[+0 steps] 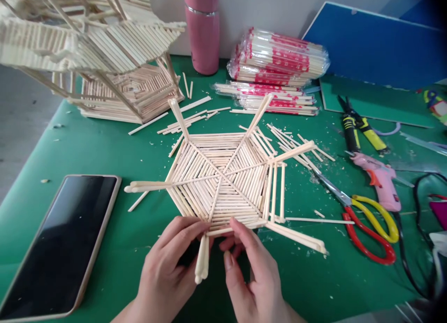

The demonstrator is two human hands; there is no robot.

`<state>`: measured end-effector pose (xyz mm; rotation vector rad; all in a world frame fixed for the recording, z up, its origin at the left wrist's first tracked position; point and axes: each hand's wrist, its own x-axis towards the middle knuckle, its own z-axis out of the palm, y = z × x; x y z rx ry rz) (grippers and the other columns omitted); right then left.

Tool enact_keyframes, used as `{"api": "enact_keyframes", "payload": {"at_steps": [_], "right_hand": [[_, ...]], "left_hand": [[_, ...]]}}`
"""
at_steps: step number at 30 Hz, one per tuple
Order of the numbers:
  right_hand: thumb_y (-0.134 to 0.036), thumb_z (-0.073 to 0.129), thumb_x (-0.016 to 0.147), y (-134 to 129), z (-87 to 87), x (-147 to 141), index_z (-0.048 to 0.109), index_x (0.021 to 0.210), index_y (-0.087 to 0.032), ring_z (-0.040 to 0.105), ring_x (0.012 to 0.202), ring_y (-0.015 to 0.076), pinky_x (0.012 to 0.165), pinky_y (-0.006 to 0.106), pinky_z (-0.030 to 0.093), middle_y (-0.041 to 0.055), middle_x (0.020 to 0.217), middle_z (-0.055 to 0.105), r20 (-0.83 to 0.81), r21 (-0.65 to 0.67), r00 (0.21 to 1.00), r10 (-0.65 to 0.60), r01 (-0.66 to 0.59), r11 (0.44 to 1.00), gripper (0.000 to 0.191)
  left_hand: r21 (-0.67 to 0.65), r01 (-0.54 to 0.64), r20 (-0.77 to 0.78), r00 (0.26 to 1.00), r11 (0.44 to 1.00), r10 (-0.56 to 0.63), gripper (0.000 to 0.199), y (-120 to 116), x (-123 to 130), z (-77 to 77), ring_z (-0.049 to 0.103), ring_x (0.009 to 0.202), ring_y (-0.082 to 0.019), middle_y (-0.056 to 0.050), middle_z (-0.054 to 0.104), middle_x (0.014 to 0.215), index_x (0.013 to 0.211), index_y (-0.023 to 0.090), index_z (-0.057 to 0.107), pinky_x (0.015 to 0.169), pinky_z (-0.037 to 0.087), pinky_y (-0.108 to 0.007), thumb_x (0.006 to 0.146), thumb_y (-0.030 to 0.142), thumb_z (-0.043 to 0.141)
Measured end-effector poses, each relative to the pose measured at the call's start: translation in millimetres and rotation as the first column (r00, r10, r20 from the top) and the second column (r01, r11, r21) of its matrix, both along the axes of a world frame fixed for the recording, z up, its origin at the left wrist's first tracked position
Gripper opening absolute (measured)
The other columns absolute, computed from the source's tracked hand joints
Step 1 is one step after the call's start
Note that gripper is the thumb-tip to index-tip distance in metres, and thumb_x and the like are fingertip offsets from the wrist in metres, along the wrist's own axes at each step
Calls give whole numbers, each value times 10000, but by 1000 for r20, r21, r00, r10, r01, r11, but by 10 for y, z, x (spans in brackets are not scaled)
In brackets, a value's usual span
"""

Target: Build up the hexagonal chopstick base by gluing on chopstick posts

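Observation:
A hexagonal panel of thin wooden sticks (223,174) lies before me, with spokes meeting at its middle and paired stick ends jutting from its corners. My left hand (171,257) has its fingers closed at the near corner, beside the jutting stick ends (201,262). Along the near edge runs a wooden stick (221,230), gripped at its left end by the left fingers. My right hand (253,267) has its index fingertip on that stick, other fingers curled beneath the edge, and its thumb lower and apart. Part of the fingers is hidden under the panel.
A stick-built model (115,66) stands back left, near a pink bottle (201,34) and wrapped chopsticks (275,62). A phone (59,243) lies left. On the right are scissors (370,230), a glue gun (379,178) with its cord, and pliers (359,125). Loose sticks (185,122) are scattered behind.

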<state>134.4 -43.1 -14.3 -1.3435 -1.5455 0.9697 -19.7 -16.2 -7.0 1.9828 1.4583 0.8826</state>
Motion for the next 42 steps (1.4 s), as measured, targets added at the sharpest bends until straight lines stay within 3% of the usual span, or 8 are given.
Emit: {"api": "enact_keyframes", "payload": {"at_steps": [5,13,25,36,42], "right_hand": [[-44,455,770,-1,27,50,320,1309,-188,584,854,146,725,265,511,86,1024,567,-34,-14,996,83,-83,996,575],[-75,470,786,-27,-13,33,376,1269,-175,587,886,163,748,287,516,116,1096,560,-16,-72,999,39,-40,997,503],[-68,455,792,-31,-22,50,377,1265,-186,589,863,142,754,266,508,87,1070,563,-87,-66,994,59,-65,996,493],[-90,447,792,12,13,26,392,1240,-164,599,863,154,706,263,522,110,1069,582,-51,26,998,45,-44,999,457],[-96,438,788,14,24,33,407,1220,-160,602,867,166,706,278,526,115,1053,592,-53,12,998,35,-35,999,438]], "left_hand": [[7,6,28,1000,1000,-6,219,6,20,26,569,803,-106,-25,559,873,943,178,552,712,478,-176,742,92,562],[74,-9,79,997,997,3,238,-9,37,21,565,782,-94,-22,553,867,931,168,553,694,472,-169,728,45,566],[56,-13,109,994,998,7,257,-32,41,10,561,741,-120,-35,575,838,933,169,563,637,476,-226,717,31,568],[66,-18,74,997,998,13,192,-18,73,44,565,755,-124,-36,567,836,895,170,558,645,473,-233,745,51,551],[63,-24,47,999,998,21,161,-11,83,73,584,746,-135,-39,587,836,883,176,566,632,482,-235,755,80,543]]}}
